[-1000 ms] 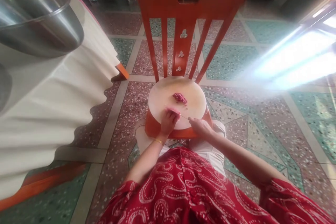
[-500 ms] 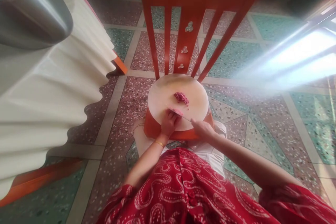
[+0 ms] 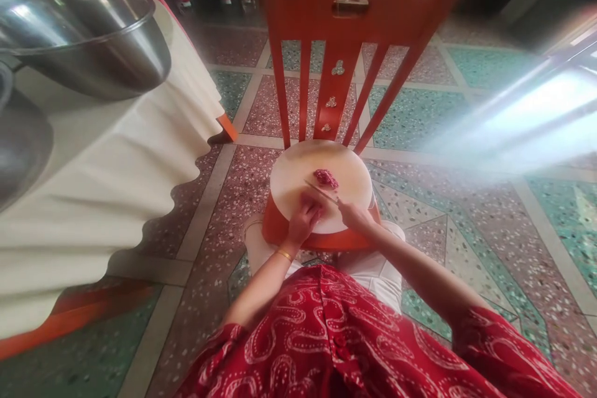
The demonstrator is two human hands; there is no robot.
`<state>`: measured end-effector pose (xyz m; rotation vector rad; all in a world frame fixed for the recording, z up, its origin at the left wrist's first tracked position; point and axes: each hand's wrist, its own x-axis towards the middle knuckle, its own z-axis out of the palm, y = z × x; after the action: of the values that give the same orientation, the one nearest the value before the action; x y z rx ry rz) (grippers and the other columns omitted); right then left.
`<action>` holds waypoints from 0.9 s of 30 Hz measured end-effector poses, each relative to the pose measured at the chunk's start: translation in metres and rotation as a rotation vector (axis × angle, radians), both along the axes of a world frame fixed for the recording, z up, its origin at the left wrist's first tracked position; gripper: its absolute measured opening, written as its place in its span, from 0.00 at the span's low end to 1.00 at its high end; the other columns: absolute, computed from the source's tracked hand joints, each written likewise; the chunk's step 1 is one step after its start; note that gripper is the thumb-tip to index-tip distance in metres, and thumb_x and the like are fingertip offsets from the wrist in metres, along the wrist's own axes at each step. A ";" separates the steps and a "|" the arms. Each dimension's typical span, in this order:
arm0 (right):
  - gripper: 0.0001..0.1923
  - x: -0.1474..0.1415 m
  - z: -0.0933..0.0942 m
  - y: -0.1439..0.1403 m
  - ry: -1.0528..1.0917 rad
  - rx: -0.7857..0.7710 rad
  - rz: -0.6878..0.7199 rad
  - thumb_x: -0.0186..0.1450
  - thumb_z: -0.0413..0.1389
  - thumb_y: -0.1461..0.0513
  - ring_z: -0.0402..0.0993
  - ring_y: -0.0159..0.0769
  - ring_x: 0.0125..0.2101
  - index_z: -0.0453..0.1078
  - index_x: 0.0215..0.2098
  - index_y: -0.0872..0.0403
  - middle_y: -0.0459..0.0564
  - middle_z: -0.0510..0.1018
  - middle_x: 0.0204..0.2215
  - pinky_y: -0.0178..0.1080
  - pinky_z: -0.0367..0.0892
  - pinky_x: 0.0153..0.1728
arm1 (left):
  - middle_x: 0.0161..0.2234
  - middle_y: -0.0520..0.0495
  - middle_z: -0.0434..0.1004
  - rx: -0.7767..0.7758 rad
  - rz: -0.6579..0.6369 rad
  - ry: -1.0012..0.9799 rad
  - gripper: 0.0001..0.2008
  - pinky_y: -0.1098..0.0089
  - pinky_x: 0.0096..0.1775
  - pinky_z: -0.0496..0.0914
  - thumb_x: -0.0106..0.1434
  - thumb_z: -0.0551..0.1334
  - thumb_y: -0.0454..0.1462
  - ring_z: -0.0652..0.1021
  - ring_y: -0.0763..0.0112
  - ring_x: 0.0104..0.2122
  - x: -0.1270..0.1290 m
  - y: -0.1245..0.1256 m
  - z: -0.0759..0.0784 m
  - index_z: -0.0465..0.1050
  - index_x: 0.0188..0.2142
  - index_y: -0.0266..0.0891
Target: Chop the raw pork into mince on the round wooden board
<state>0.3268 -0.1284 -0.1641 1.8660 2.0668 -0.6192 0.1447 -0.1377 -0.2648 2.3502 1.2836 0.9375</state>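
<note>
We are slicing on the round cutting board point(image 3: 289, 183), our right hand point(image 3: 353, 216) closing its fingers around the knife point(image 3: 321, 192). Our left hand point(image 3: 305, 219) is pinning a meat strip at the board's near edge, fingertips best tucked back; cut meat point(image 3: 325, 178) is sitting mid-board.

Strong daylight streams in from the right, flaring white across the floor point(image 3: 420, 118); edges bend and blur, and the bowl point(image 3: 93, 43) glints.
</note>
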 end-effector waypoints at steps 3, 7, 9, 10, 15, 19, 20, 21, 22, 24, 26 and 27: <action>0.20 0.005 0.015 -0.019 -0.036 -0.002 0.019 0.70 0.43 0.62 0.76 0.40 0.35 0.59 0.59 0.51 0.54 0.78 0.34 0.34 0.64 0.33 | 0.45 0.44 0.74 0.008 0.033 -0.012 0.13 0.58 0.55 0.67 0.70 0.51 0.38 0.73 0.64 0.48 0.001 0.000 -0.006 0.71 0.47 0.39; 0.19 0.001 0.026 -0.042 -0.079 -0.073 0.076 0.68 0.44 0.65 0.77 0.39 0.33 0.62 0.56 0.52 0.54 0.78 0.34 0.32 0.61 0.28 | 0.42 0.43 0.76 0.018 0.072 0.021 0.12 0.57 0.51 0.69 0.70 0.51 0.37 0.73 0.62 0.46 0.003 0.001 -0.015 0.71 0.43 0.38; 0.21 0.000 0.025 -0.045 -0.104 -0.099 0.074 0.67 0.44 0.67 0.77 0.39 0.32 0.60 0.58 0.53 0.54 0.78 0.34 0.32 0.61 0.27 | 0.42 0.43 0.76 0.032 0.061 0.025 0.11 0.57 0.50 0.69 0.70 0.51 0.37 0.74 0.62 0.45 0.004 0.001 -0.017 0.71 0.43 0.39; 0.22 -0.003 0.023 -0.043 -0.103 -0.102 0.075 0.67 0.44 0.68 0.77 0.39 0.33 0.60 0.58 0.53 0.54 0.79 0.34 0.32 0.61 0.27 | 0.42 0.44 0.76 0.041 0.058 0.024 0.11 0.57 0.50 0.69 0.70 0.52 0.37 0.74 0.62 0.44 0.004 0.001 -0.018 0.71 0.43 0.39; 0.23 -0.045 0.013 -0.004 0.000 -0.078 0.099 0.70 0.43 0.65 0.76 0.40 0.38 0.54 0.63 0.53 0.56 0.78 0.39 0.34 0.65 0.34 | 0.42 0.43 0.76 0.050 0.039 0.028 0.10 0.57 0.53 0.68 0.68 0.54 0.35 0.74 0.60 0.45 0.003 0.004 -0.024 0.71 0.45 0.37; 0.24 -0.069 0.010 0.018 0.083 -0.031 0.134 0.72 0.42 0.62 0.75 0.38 0.41 0.50 0.66 0.50 0.55 0.78 0.40 0.36 0.65 0.42 | 0.42 0.41 0.76 0.009 0.064 0.033 0.13 0.56 0.53 0.68 0.67 0.53 0.34 0.74 0.57 0.46 0.003 0.004 -0.025 0.71 0.47 0.34; 0.24 -0.065 0.009 0.016 0.083 -0.035 0.136 0.72 0.42 0.62 0.75 0.38 0.41 0.50 0.66 0.50 0.55 0.78 0.40 0.37 0.65 0.42 | 0.41 0.41 0.76 0.004 0.067 0.034 0.12 0.57 0.53 0.68 0.68 0.53 0.34 0.75 0.58 0.45 0.003 0.004 -0.024 0.72 0.46 0.35; 0.24 -0.057 0.007 0.012 0.072 -0.041 0.133 0.72 0.43 0.62 0.76 0.39 0.41 0.50 0.66 0.50 0.55 0.78 0.40 0.37 0.65 0.42 | 0.40 0.42 0.76 0.003 0.065 0.034 0.12 0.57 0.52 0.69 0.68 0.53 0.35 0.75 0.59 0.45 0.003 0.003 -0.022 0.72 0.45 0.36; 0.24 -0.046 0.006 0.006 0.050 -0.051 0.131 0.71 0.43 0.62 0.76 0.39 0.41 0.51 0.65 0.51 0.56 0.78 0.39 0.37 0.65 0.42 | 0.40 0.43 0.76 0.005 0.064 0.032 0.11 0.58 0.52 0.69 0.68 0.53 0.36 0.75 0.60 0.44 0.004 0.003 -0.020 0.73 0.44 0.37; 0.23 -0.020 0.003 -0.009 -0.028 -0.092 0.122 0.70 0.44 0.63 0.76 0.40 0.39 0.53 0.63 0.53 0.57 0.78 0.38 0.38 0.66 0.39 | 0.40 0.45 0.77 0.002 0.059 0.021 0.11 0.58 0.52 0.69 0.69 0.53 0.38 0.75 0.63 0.44 0.004 0.002 -0.016 0.74 0.42 0.40; 0.21 -0.002 0.000 -0.019 -0.089 -0.137 0.120 0.70 0.44 0.64 0.77 0.42 0.38 0.56 0.60 0.55 0.59 0.78 0.38 0.37 0.66 0.37 | 0.42 0.45 0.76 -0.013 0.063 0.005 0.12 0.58 0.53 0.68 0.70 0.53 0.39 0.75 0.64 0.45 0.005 0.001 -0.016 0.74 0.42 0.41; 0.20 0.002 -0.001 -0.021 -0.095 -0.148 0.122 0.70 0.45 0.64 0.77 0.42 0.38 0.57 0.59 0.55 0.59 0.78 0.37 0.37 0.66 0.35 | 0.42 0.45 0.76 -0.019 0.065 0.002 0.12 0.58 0.54 0.68 0.70 0.53 0.39 0.75 0.64 0.45 0.005 0.002 -0.017 0.74 0.42 0.41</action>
<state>0.3288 -0.1495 -0.1653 1.6420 1.9987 -0.6219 0.1496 -0.1361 -0.2821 2.3082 1.3713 0.9389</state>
